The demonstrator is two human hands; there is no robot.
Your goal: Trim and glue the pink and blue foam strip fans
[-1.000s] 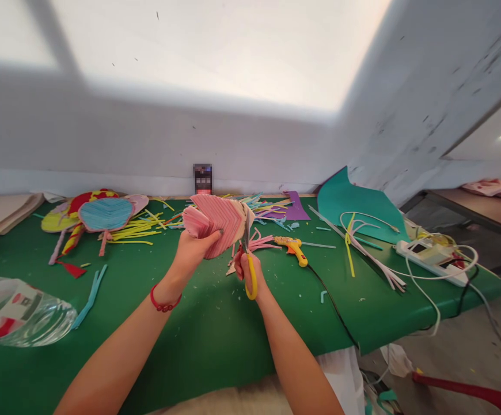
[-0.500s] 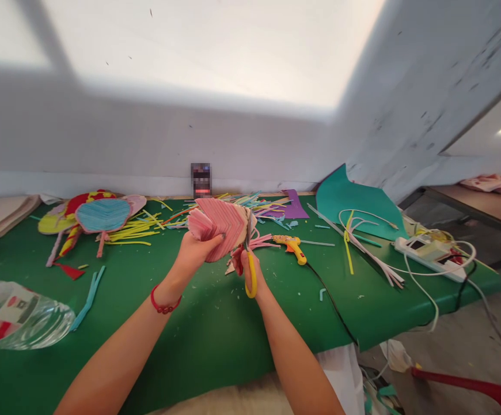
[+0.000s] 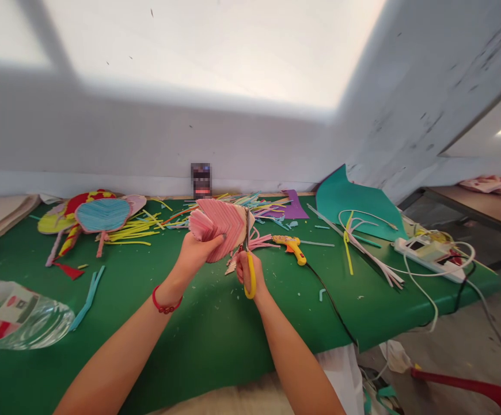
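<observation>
A pink piece made of ribbed strips in a chevron pattern (image 3: 224,226) is held up over the table. My left hand (image 3: 195,251) grips its left side, thumb across the front. In my right hand (image 3: 250,271) is a pair of scissors with yellow handles (image 3: 252,281). The blades point upward along the piece's right edge, where a pale border shows. Below, a small pale scrap (image 3: 231,265) lies close to the scissors. Part of my right fingers is hidden behind the handles.
A yellow glue gun (image 3: 292,248) with a black cord lies to the right. Loose coloured strips (image 3: 138,227) and finished shapes (image 3: 102,215) are at the back left. A clear bottle (image 3: 21,316) lies front left. A power strip (image 3: 432,260) sits near the green table's right edge.
The scissors have shifted slightly left, with their blades closer together at the piece's right edge. My left hand and the pink piece are almost still.
</observation>
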